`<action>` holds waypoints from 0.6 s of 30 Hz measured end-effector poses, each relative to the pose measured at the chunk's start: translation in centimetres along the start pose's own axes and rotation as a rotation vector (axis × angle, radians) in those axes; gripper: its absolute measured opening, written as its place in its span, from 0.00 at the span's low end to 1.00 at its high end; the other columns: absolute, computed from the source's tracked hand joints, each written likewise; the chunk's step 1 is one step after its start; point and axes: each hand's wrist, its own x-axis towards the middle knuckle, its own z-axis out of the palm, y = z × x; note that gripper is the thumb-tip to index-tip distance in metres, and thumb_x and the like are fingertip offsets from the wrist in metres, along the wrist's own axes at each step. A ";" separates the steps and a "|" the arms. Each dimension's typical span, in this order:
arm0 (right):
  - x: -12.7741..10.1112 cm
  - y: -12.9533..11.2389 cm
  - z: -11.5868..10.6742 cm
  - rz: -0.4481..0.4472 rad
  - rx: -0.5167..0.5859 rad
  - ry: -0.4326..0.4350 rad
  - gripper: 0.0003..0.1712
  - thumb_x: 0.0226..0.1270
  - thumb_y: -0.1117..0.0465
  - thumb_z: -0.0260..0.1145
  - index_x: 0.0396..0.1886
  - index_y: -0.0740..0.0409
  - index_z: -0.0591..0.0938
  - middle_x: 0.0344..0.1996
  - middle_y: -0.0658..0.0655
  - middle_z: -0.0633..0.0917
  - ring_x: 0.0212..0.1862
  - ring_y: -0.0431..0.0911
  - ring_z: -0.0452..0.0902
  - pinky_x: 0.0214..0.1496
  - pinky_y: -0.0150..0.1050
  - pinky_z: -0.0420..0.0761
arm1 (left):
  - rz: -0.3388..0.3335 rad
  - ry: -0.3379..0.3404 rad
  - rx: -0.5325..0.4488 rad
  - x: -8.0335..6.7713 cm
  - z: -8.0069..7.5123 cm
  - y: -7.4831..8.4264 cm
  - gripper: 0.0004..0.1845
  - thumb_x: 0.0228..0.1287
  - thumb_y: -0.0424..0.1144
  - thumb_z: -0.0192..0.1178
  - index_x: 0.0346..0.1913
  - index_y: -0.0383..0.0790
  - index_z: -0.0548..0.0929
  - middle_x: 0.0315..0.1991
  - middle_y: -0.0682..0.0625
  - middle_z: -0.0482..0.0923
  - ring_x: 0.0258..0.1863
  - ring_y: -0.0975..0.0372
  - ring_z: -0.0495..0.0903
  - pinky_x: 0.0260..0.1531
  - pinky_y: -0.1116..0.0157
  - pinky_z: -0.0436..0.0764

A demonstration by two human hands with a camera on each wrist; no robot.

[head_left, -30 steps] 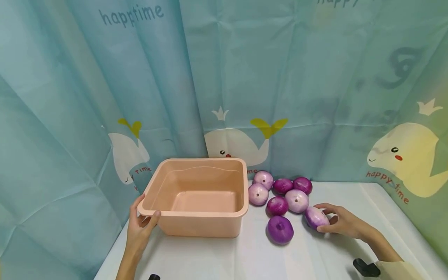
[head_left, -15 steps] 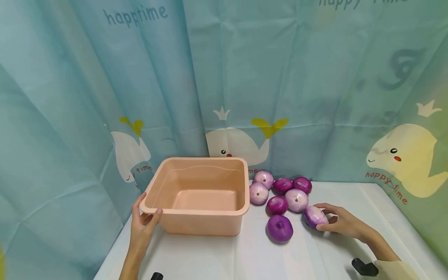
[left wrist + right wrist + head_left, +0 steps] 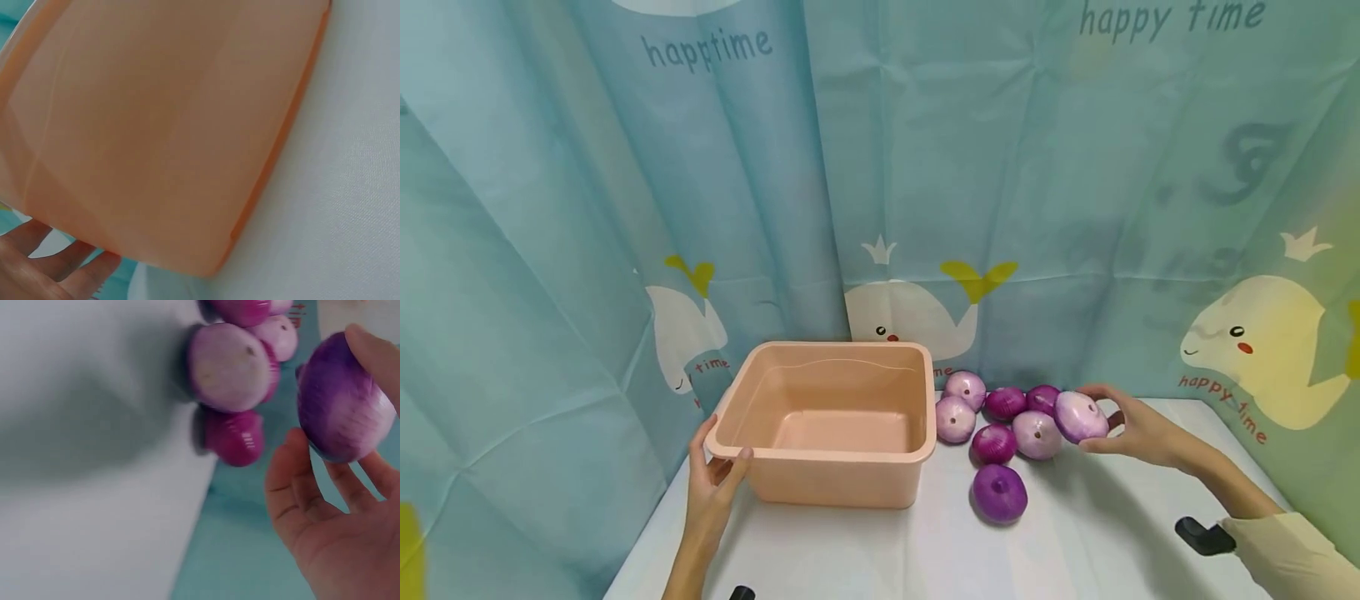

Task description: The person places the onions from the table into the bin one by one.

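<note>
A pale purple onion (image 3: 1079,417) is held above the table between the thumb and fingers of my right hand (image 3: 1138,427). In the right wrist view the same onion (image 3: 344,400) shows a dark purple side, with fingertips round its edge. My left hand (image 3: 711,487) grips the near left corner of a peach plastic tub (image 3: 835,479), thumb over the rim and fingers along the outside. The left wrist view shows the tub's wall (image 3: 156,125) close up, the left fingers (image 3: 94,275) against its edge. The tub's visible floor holds nothing.
Several onions cluster right of the tub, among them a large pale onion (image 3: 1037,435) and a small dark one (image 3: 994,444). A deep purple onion (image 3: 1000,494) lies nearest the front. Behind the white table (image 3: 955,558) hangs a blue-green curtain (image 3: 925,167).
My right hand has lifted the pale onion off the table, up and slightly away from the front. The left hand stays on the tub's corner; the head view has shifted slightly.
</note>
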 end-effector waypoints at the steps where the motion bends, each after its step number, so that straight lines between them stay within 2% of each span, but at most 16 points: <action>1: 0.3 -0.5 -0.4 0.001 0.001 0.004 0.45 0.60 0.58 0.79 0.71 0.64 0.66 0.62 0.66 0.74 0.42 0.40 0.79 0.37 0.37 0.83 | 0.001 0.002 0.003 0.0 0.0 0.0 0.40 0.75 0.34 0.59 0.82 0.51 0.50 0.75 0.45 0.56 0.62 0.53 0.71 0.51 0.78 0.76; 4: 1.2 -1.9 -1.2 -0.032 0.010 0.035 0.45 0.59 0.60 0.80 0.71 0.63 0.65 0.62 0.63 0.72 0.41 0.41 0.78 0.37 0.37 0.83 | 0.001 0.008 0.012 0.0 0.1 -0.1 0.41 0.75 0.34 0.59 0.82 0.51 0.50 0.76 0.46 0.55 0.64 0.50 0.69 0.51 0.79 0.75; 7: 2.2 -3.1 -1.9 -0.104 0.023 0.070 0.46 0.58 0.65 0.80 0.71 0.63 0.65 0.62 0.64 0.70 0.39 0.42 0.78 0.35 0.37 0.83 | -0.003 0.013 0.023 -0.1 0.3 -0.2 0.41 0.75 0.35 0.60 0.82 0.51 0.49 0.77 0.46 0.54 0.64 0.49 0.68 0.51 0.80 0.75; 11: 3.7 -4.4 -2.6 -0.168 -0.001 0.112 0.47 0.56 0.67 0.80 0.72 0.62 0.65 0.62 0.64 0.67 0.38 0.42 0.77 0.36 0.36 0.84 | -0.003 0.025 0.051 -0.2 0.5 -0.2 0.41 0.74 0.35 0.61 0.82 0.51 0.50 0.77 0.46 0.55 0.63 0.50 0.69 0.51 0.80 0.74; 18: 5.9 -6.5 -3.6 -0.178 -0.017 0.139 0.48 0.55 0.68 0.81 0.73 0.59 0.66 0.60 0.64 0.66 0.39 0.44 0.78 0.37 0.34 0.85 | -0.014 0.021 0.092 -0.2 0.5 -0.3 0.40 0.75 0.38 0.61 0.81 0.55 0.51 0.75 0.43 0.59 0.58 0.65 0.73 0.48 0.80 0.76</action>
